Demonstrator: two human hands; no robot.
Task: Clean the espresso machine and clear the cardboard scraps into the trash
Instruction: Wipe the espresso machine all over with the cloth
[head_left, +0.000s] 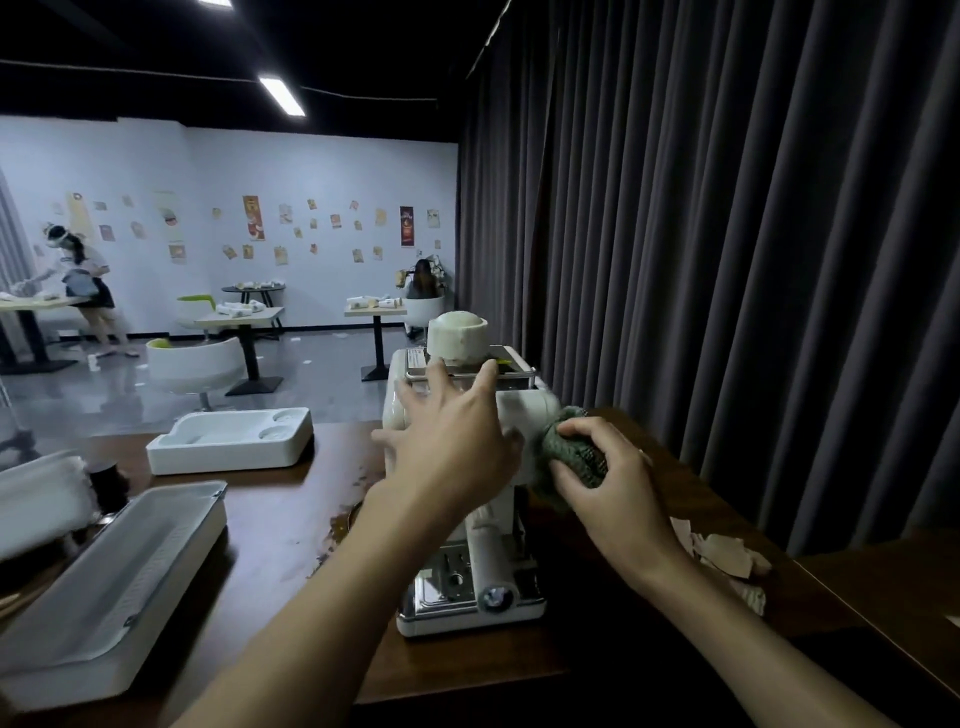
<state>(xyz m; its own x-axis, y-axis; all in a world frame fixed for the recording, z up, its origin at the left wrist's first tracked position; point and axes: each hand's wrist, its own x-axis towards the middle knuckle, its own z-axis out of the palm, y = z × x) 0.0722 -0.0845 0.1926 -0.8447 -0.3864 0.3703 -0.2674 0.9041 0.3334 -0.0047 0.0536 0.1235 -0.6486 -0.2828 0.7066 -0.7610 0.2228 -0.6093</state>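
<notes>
A cream espresso machine (524, 415) stands on the dark wooden table (270, 525), its chrome drip tray (457, 592) facing me. My left hand (447, 441) rests spread on the machine's top front, fingers straight. My right hand (613, 488) grips a green-grey cloth (569, 447) and presses it against the machine's right side. A pale cup (457, 338) sits on the machine's top. Torn cardboard scraps (727, 556) lie on the table to the right of the machine.
A white moulded tray (234, 441) sits at the table's far left, a long white lidded box (104, 587) at near left. Brown stains (337, 525) mark the table left of the machine. A dark curtain (727, 234) hangs behind. Café tables, chairs and a person stand across the room.
</notes>
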